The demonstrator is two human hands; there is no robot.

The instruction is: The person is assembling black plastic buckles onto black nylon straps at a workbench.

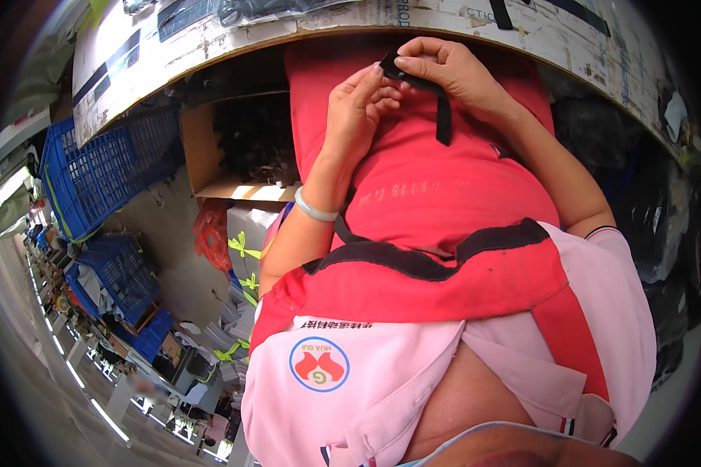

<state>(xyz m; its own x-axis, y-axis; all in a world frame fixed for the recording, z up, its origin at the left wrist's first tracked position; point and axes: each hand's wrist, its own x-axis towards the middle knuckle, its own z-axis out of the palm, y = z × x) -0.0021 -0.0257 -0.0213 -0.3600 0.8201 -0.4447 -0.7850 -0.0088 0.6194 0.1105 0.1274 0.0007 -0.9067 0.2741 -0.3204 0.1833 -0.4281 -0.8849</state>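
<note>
Head view: my right hand (452, 74) pinches the top end of a black strap (442, 109) so it hangs free over my red apron (428, 194), while my left hand (358, 105), fingers curled together, steadies that end just below the surface (522, 31) edge.

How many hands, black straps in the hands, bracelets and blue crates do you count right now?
Hands: 2, the left hand and the right hand, both pinching the same strap
Black strap: 1, hanging down from the fingers
Pale bracelet: 1, on the left wrist
Blue crates: 2 clearly seen, an upper blue crate and a lower blue crate
Total: 6
</note>
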